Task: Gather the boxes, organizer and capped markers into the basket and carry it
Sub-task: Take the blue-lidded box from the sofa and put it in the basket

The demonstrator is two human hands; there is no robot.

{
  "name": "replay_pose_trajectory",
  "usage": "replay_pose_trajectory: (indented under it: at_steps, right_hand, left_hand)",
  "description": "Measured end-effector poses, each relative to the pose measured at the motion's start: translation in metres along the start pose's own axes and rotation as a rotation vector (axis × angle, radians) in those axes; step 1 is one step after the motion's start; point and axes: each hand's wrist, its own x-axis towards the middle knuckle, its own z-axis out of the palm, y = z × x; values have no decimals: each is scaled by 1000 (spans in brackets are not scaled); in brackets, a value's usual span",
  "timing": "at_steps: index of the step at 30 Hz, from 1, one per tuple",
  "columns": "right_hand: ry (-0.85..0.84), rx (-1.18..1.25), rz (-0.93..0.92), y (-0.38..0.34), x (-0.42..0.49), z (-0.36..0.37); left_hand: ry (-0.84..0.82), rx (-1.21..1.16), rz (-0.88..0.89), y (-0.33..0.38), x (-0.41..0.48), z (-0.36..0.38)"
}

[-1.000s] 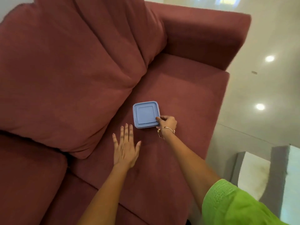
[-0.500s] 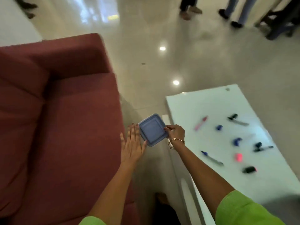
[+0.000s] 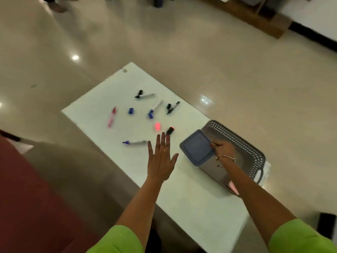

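Note:
My right hand grips a flat square blue box by its right edge and holds it over the left rim of the grey perforated basket, which stands at the right end of the white table. Something pink shows inside the basket's near corner. My left hand hovers flat and open above the table, left of the box, holding nothing. Several uncapped markers and loose caps lie scattered ahead: a pink marker, a blue marker, a blue cap, a pink cap, a black marker.
A dark red sofa fills the lower left, with a narrow gap of floor between it and the table. Glossy beige floor surrounds the table. A wooden piece of furniture stands far back right; a dark object sits on the floor at lower right.
My right hand lifted the blue box off the sofa seat and carried it right, over the table to the basket. My left hand followed, still open. The view swung from sofa to table.

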Motion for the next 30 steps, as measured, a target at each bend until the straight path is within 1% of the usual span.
replay_pose_trajectory:
  at_steps: [3, 6, 12, 16, 21, 24, 30]
  right_hand:
    - [34, -89, 58, 60, 21, -55]
    - [41, -161, 55, 108, 47, -90]
    - [13, -289, 9, 165, 103, -115]
    - [-34, -364, -52, 188, 126, -113]
    - [-94, -487, -87, 212, 141, -104]
    - [-115, -552, -114, 219, 143, -98]
    - [-164, -734, -226, 217, 140, -92]
  left_hand:
    - [-46, 4, 56, 61, 3, 29]
    - [-69, 20, 49, 106, 3, 61]
    - [-82, 79, 9, 164, 8, 107]
    - [-77, 101, 3, 179, 13, 123]
    - [-88, 149, 11, 178, 18, 139]
    - [-107, 159, 21, 179, 20, 145]
    - [-116, 155, 57, 189, 25, 148]
